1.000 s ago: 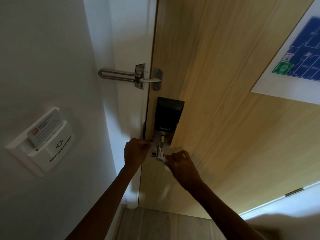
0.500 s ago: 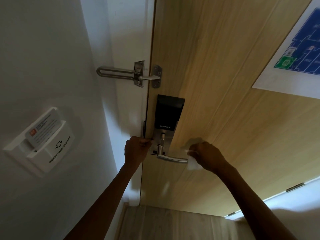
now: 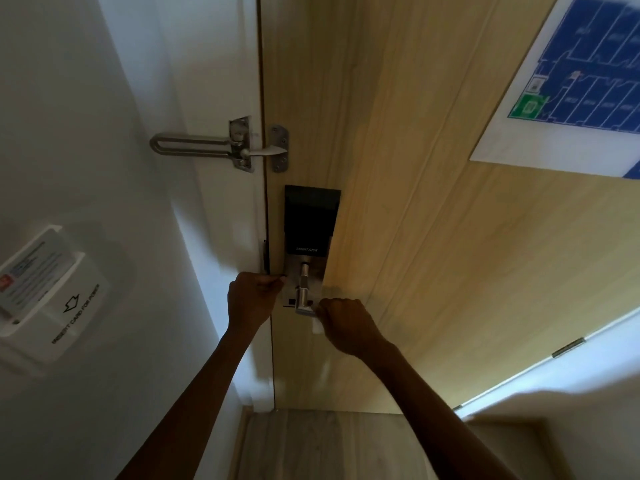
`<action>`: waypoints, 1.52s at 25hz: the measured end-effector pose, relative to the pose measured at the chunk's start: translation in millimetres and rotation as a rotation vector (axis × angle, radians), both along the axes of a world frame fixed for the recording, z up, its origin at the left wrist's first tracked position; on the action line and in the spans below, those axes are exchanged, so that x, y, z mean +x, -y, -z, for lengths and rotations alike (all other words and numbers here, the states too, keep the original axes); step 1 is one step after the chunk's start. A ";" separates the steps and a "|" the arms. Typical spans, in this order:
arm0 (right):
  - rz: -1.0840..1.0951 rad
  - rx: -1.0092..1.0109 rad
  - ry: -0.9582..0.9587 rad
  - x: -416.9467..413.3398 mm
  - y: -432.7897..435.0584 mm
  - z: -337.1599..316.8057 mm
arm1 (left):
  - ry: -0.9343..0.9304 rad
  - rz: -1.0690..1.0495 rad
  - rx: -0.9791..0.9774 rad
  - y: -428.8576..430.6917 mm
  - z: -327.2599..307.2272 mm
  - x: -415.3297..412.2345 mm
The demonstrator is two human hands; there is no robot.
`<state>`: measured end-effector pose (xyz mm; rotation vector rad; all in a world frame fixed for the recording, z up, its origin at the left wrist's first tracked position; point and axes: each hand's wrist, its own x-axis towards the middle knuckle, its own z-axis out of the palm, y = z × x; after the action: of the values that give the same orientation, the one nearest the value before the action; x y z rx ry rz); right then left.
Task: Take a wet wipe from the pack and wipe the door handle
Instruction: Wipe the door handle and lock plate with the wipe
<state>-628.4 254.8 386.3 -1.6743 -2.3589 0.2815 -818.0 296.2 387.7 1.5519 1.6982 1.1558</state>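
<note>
The silver lever door handle (image 3: 304, 299) sits under a black smart lock plate (image 3: 310, 220) on the wooden door (image 3: 433, 237). My right hand (image 3: 344, 325) is closed around the lever's arm with a white wet wipe (image 3: 317, 325) pressed under its fingers; a corner of the wipe shows at the thumb side. My left hand (image 3: 251, 301) is a fist pressed against the door's edge just left of the lock plate; whether it holds anything is hidden. The wipe pack is out of view.
A metal swing-bar door guard (image 3: 221, 145) bridges frame and door above the lock. A white key-card power holder (image 3: 48, 299) is on the left wall. A floor-plan notice (image 3: 571, 81) hangs on the door at upper right. Wooden floor (image 3: 329, 445) lies below.
My right hand with the wipe slid from the lever's outer end back toward the lock, covering the lever again. The left hand stayed at the door edge.
</note>
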 end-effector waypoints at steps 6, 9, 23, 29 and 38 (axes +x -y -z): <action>0.265 -0.185 -0.412 58.7 13.2 2.9 | 0.008 -0.015 0.029 3.2 -1.4 2.3; 0.491 -0.218 -0.779 47.5 31.8 17.2 | 0.010 -0.012 0.027 3.3 -0.7 2.6; 0.110 0.304 -0.231 -9.2 35.7 18.4 | 0.020 -0.006 0.011 1.4 1.1 1.0; 0.003 0.241 -0.055 -4.9 19.1 21.3 | 0.026 -0.003 0.031 1.3 3.4 1.9; -0.039 0.229 -0.286 12.5 4.1 7.8 | 0.022 -0.004 0.044 3.0 4.1 1.7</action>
<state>-615.9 250.8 378.5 -1.3841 -2.1254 0.2302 -816.3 293.2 383.6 1.5570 1.6729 1.2161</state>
